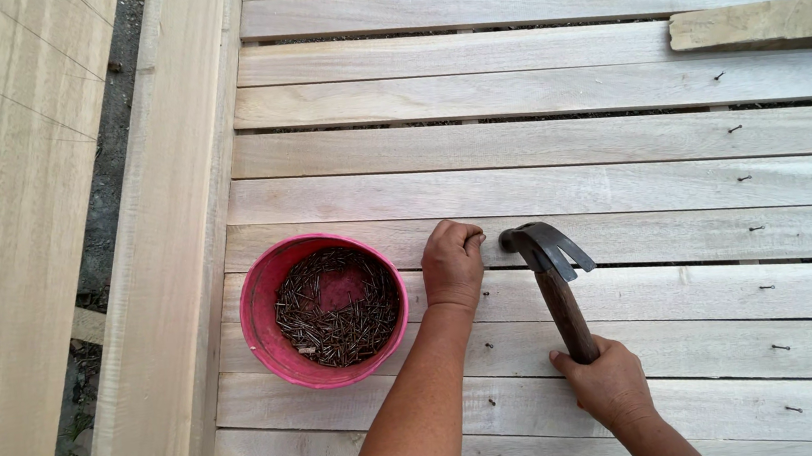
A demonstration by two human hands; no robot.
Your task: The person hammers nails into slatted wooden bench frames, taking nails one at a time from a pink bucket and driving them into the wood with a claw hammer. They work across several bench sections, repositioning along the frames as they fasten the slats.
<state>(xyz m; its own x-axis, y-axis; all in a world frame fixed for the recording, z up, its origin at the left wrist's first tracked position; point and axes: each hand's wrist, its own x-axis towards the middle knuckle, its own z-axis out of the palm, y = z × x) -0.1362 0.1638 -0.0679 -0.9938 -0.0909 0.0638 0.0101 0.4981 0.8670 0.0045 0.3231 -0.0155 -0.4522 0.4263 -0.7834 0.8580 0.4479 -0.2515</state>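
While the left hand (452, 265) pinched a nail against the wooden slats (628, 235), the right hand (610, 382), fist wrapped round the claw hammer (552, 273), hovered at five o'clock, pink nail bucket (262, 293) at nine.

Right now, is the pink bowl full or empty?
Partly full: the pink bowl holds a ring of dark nails, its bare bottom showing in the middle.

Carpentry worksite: raw timber slats (559, 157), nail tub (324, 309), claw hammer (552, 273)
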